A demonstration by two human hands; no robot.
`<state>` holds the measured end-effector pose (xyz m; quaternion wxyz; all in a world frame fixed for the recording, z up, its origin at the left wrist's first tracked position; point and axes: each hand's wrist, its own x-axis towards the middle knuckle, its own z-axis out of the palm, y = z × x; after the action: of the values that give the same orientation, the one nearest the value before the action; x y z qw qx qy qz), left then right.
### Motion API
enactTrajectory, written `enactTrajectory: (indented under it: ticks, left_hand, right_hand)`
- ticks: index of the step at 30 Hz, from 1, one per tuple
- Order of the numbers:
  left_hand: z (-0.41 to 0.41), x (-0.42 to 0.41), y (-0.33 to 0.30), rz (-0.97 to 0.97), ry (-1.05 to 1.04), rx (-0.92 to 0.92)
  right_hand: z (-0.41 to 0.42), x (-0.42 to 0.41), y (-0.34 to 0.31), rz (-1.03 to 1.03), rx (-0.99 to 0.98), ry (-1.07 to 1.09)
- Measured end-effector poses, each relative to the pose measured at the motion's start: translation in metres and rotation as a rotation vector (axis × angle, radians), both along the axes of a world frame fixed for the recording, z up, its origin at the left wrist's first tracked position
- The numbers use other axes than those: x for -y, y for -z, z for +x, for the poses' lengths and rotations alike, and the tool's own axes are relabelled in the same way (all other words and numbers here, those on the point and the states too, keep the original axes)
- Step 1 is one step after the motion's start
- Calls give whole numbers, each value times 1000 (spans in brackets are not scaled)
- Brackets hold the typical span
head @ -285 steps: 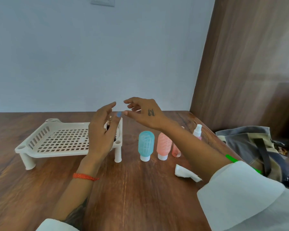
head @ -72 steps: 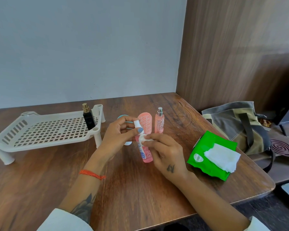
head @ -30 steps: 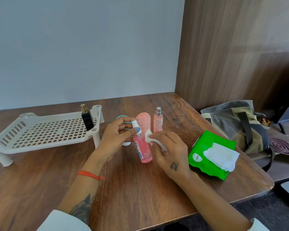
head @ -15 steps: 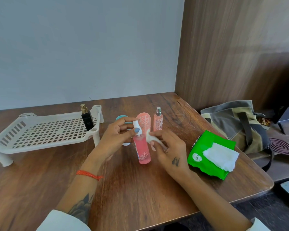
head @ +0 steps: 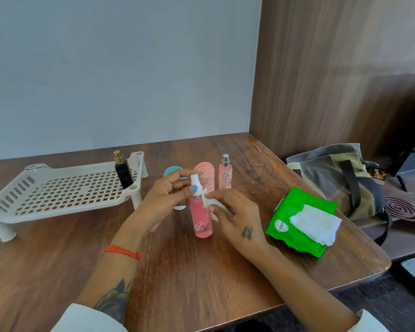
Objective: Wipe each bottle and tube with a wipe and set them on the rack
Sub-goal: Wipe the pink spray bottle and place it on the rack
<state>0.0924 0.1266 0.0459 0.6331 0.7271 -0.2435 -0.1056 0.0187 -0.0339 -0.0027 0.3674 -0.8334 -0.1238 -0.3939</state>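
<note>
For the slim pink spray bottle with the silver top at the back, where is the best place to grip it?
Grip the slim pink spray bottle around its straight middle body, coming from its right. It stands upright, and the pink tube stands close on its left; the narrow silver top offers little hold.

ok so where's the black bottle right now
The black bottle stands upright on the white rack, at its far right corner, left of both hands.

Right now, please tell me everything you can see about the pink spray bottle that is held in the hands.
The pink spray bottle is a slim, clear cylinder, plastic by its look, filled with pink liquid, with faint white print and a white spray top. It stands upright, its base at the wooden table. The left hand holds it at the neck and top. The right hand presses a small white wipe against its upper side.
</note>
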Motion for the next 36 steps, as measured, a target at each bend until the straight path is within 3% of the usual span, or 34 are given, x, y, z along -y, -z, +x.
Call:
enactTrajectory:
  ticks: [3, 6, 10, 13, 20, 23, 26, 30, 36]
  left_hand:
    - [0, -1, 0, 2, 14, -9]
    - [1, -1, 0, 3, 23, -13]
    - [0, 0, 0, -2, 18, -9]
    - [0, -1, 1, 1, 7, -11]
    - [-1, -2, -1, -1, 47, -26]
    - [-1, -1, -1, 4, 37, -21]
    - [-2, 0, 0, -2, 22, -11]
    - [-2, 0, 0, 12, 5, -6]
    - [-3, 3, -1, 47, -9, -31]
  right_hand:
    - [3, 2, 1, 127, -122, 27]
    - [3, 2, -1, 219, -70, 97]
    - [-1, 0, -3, 93, 91, 23]
    - [-1, -3, -1, 4, 86, -37]
    - [3, 1, 0, 176, -200, -17]
    - [0, 0, -3, 167, -72, 70]
    - [-3, 1, -2, 37, 110, -2]
    - [-3, -2, 1, -59, 108, -58]
    - [0, 2, 1, 56, -13, -67]
